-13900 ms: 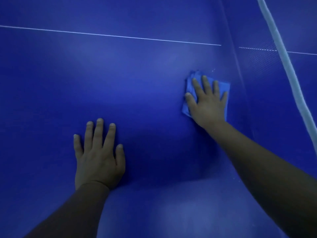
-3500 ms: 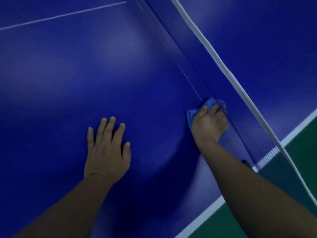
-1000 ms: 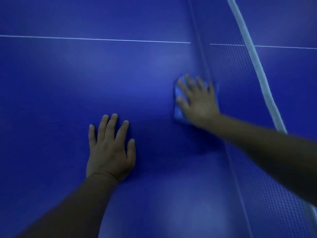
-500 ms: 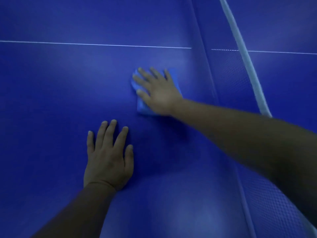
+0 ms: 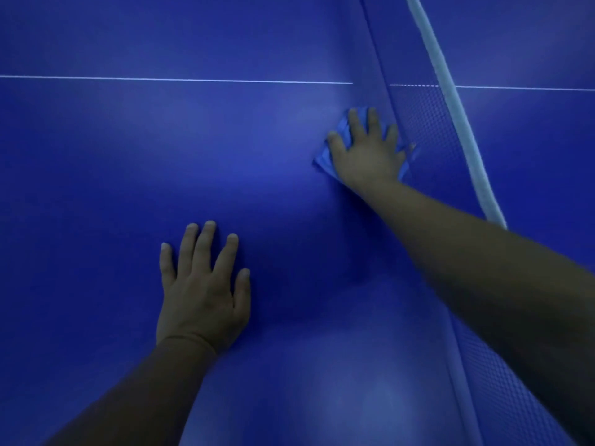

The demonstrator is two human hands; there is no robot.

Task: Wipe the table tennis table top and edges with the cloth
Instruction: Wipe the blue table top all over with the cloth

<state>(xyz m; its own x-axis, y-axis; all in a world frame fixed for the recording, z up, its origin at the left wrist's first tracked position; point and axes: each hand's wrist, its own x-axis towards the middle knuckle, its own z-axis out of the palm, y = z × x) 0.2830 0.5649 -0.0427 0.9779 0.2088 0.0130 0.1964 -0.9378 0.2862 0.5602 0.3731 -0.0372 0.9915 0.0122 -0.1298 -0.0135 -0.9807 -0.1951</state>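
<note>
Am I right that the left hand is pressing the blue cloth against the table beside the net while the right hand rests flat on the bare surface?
Not quite: the hands are swapped. In the head view the right hand presses the blue cloth on the table beside the net, while the left hand rests flat on the bare surface.

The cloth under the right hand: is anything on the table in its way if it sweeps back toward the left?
Only the left hand, which rests flat on the table top, nearer the person and left of the cloth. The right hand presses the cloth beside the net. Farther out, toward the white line, nothing visible lies in the way.
</note>
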